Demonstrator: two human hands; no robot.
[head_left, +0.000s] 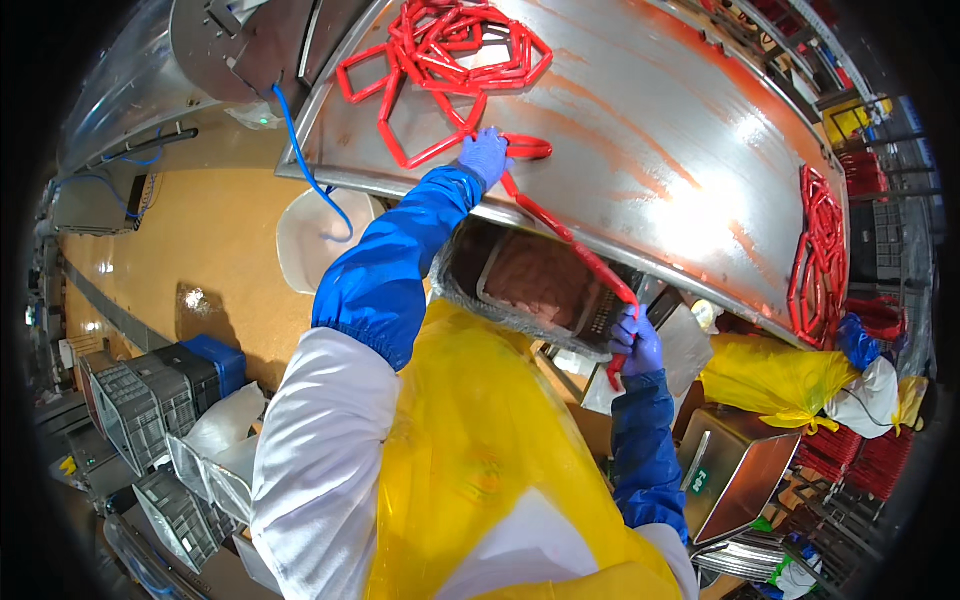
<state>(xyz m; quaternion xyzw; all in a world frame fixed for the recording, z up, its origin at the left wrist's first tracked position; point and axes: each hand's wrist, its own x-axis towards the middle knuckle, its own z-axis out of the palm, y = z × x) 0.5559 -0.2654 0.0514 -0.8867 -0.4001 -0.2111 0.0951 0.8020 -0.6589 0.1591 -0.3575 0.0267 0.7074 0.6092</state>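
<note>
A chain of red sausage links (575,245) runs taut between my gloved hands, slanting across the near edge of the steel table (620,130). My left hand (485,158), in a purple glove, is closed around the chain on the tabletop, with one doubled link sticking out to its right. Lower and to the right, past the table edge, my right hand (637,340) grips the chain, and a short end dangles below the fingers. Beyond my left hand, a tangled heap of red sausage links (460,50) lies on the table and joins the part I hold.
Below the table edge sits a tub of pinkish ground meat (540,280). More red links (818,255) are piled at the table's right end, near a co-worker in a yellow apron (775,375). A white bin (325,235) and blue hose (305,165) are at left; grey crates (150,405) stand lower left.
</note>
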